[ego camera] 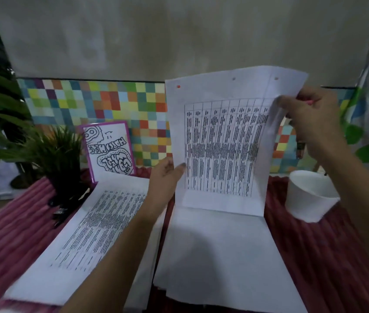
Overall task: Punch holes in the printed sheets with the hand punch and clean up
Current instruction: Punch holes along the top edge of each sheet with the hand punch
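Three holes along top edge of printed sheet (222, 143), held upright above face-down stack (215, 256). Left hand (166, 177) pinches left edge; right hand (314, 123) grips right edge plus likely hand punch (300, 149). Punching looks done; next, lay sheet on stack.

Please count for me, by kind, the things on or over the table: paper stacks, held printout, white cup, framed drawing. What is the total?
Paper stacks: 2
Held printout: 1
White cup: 1
Framed drawing: 1
Total: 5
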Motion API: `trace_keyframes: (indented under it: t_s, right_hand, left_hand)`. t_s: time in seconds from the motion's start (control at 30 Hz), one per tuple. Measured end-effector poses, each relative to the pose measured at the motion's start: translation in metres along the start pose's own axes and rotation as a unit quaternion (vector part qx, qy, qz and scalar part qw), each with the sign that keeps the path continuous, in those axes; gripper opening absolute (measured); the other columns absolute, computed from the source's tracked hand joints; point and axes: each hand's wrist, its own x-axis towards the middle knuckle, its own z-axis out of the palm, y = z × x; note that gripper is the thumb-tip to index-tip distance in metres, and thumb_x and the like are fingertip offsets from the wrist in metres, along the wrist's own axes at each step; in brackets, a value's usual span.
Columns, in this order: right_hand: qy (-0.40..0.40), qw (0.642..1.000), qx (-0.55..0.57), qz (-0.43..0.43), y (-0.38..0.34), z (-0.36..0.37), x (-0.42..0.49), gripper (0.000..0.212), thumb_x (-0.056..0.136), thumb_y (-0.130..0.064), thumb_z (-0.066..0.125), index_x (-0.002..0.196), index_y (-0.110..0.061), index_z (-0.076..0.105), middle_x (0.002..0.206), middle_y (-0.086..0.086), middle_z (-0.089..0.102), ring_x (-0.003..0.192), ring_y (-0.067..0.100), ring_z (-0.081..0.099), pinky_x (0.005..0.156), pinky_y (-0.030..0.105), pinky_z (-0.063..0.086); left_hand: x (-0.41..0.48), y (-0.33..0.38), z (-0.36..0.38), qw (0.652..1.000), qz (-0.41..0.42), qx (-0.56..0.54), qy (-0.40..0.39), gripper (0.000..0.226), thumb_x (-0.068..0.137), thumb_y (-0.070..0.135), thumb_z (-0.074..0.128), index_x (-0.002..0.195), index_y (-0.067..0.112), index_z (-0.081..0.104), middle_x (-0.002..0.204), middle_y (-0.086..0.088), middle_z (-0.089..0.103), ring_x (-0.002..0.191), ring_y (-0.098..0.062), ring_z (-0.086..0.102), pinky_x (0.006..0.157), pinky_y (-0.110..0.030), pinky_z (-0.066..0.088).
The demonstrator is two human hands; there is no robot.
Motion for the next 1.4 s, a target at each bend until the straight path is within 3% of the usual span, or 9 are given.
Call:
trace_keyframes:
  t_s: [0.13, 0.27, 0.47, 0.63, 0.83, 1.07, 1.2, 1.3, 1.4]
  right_hand:
    - [-0.012, 1.0, 0.009, -0.027, -0.016, -0.003, -0.004, 0.023, 0.088, -0.01, 0.059, 0.088, -0.031, 0.068, 0.083, -0.013, 0.068, 0.066, -0.006, 0.06, 0.062, 0.014, 0.047]
    - [0.003, 1.0, 0.001, -0.019, -0.026, 0.002, -0.002, 0.02, 0.089, -0.017, 0.058, 0.099, -0.028, 0.071, 0.091, -0.009, 0.07, 0.073, -0.005, 0.062, 0.064, 0.014, 0.048]
    - [-0.012, 0.997, -0.079, -0.003, -0.049, 0.033, 0.029, 0.026, 0.086, -0.022, 0.057, 0.103, -0.008, 0.072, 0.097, 0.013, 0.071, 0.091, 0.03, 0.066, 0.074, 0.034, 0.051]
    - [-0.197, 0.965, -0.165, 0.062, -0.058, 0.104, 0.029, 0.017, 0.085, -0.014, 0.061, 0.074, -0.002, 0.06, 0.066, 0.01, 0.056, 0.058, 0.024, 0.051, 0.057, 0.029, 0.042]
    - [-0.424, 0.867, -0.202, 0.166, -0.001, 0.211, -0.038, 0.041, 0.083, -0.005, 0.057, 0.057, -0.014, 0.028, 0.055, 0.0, 0.024, 0.048, 0.014, 0.021, 0.046, 0.022, 0.017]
    - [-0.447, 0.829, -0.289, 0.171, 0.054, 0.252, -0.08, 0.036, 0.086, -0.013, 0.051, 0.057, -0.016, 0.029, 0.055, 0.0, 0.028, 0.048, 0.015, 0.026, 0.049, 0.027, 0.019]
    - [-0.403, 0.838, -0.318, 0.183, 0.063, 0.26, -0.09, 0.016, 0.075, -0.028, 0.051, 0.073, -0.012, 0.049, 0.078, 0.007, 0.048, 0.073, 0.025, 0.056, 0.068, 0.031, 0.052]
    - [-0.344, 0.845, -0.381, 0.15, 0.063, 0.261, -0.094, 0.038, 0.083, -0.029, 0.056, 0.12, -0.018, 0.058, 0.132, 0.01, 0.043, 0.111, 0.035, 0.055, 0.09, 0.042, 0.05]
    - [-0.345, 0.808, -0.461, 0.12, 0.054, 0.259, -0.095, 0.043, 0.089, -0.03, 0.054, 0.13, -0.016, 0.055, 0.143, 0.011, 0.038, 0.121, 0.033, 0.049, 0.096, 0.046, 0.046]
  left_hand:
    - [0.003, -0.002, 0.002, 1.0, -0.02, 0.017, -0.001, 0.029, 0.086, 0.024, 0.069, 0.08, -0.002, 0.056, 0.077, -0.008, 0.058, 0.072, -0.014, 0.053, 0.072, -0.029, 0.042]
    - [0.001, -0.002, -0.002, 0.999, -0.033, -0.012, 0.002, 0.029, 0.089, 0.013, 0.066, 0.081, -0.009, 0.05, 0.08, -0.016, 0.057, 0.076, -0.02, 0.051, 0.071, -0.036, 0.041]
    - [-0.007, 0.063, -0.073, 0.999, -0.014, -0.004, 0.052, 0.013, 0.081, 0.011, 0.073, 0.084, 0.014, 0.061, 0.088, -0.019, 0.062, 0.089, -0.026, 0.059, 0.088, -0.046, 0.05]
    - [-0.039, 0.108, -0.166, 0.987, -0.075, 0.09, 0.112, 0.019, 0.083, 0.007, 0.073, 0.099, 0.008, 0.064, 0.091, -0.011, 0.07, 0.062, -0.011, 0.069, 0.052, -0.027, 0.053]
    - [-0.1, 0.065, -0.224, 0.925, -0.138, 0.332, 0.122, 0.007, 0.081, 0.014, 0.076, 0.083, 0.014, 0.07, 0.073, -0.008, 0.07, 0.058, -0.019, 0.057, 0.056, -0.026, 0.042]
    - [-0.116, 0.004, -0.228, 0.873, -0.111, 0.453, 0.142, 0.017, 0.075, 0.018, 0.078, 0.063, 0.026, 0.07, 0.055, 0.014, 0.066, 0.059, 0.004, 0.06, 0.055, -0.014, 0.042]
    - [-0.113, 0.004, -0.23, 0.844, -0.111, 0.505, 0.139, 0.021, 0.074, 0.015, 0.07, 0.058, 0.026, 0.063, 0.053, 0.008, 0.062, 0.058, -0.004, 0.058, 0.052, -0.024, 0.04]
    - [-0.114, 0.004, -0.229, 0.821, -0.103, 0.545, 0.133, 0.017, 0.072, 0.015, 0.065, 0.058, 0.02, 0.055, 0.055, 0.001, 0.059, 0.06, -0.015, 0.058, 0.055, -0.031, 0.041]
    - [-0.109, 0.005, -0.222, 0.833, -0.1, 0.529, 0.125, 0.023, 0.077, 0.015, 0.063, 0.058, 0.016, 0.051, 0.054, -0.001, 0.056, 0.055, -0.014, 0.053, 0.052, -0.031, 0.036]
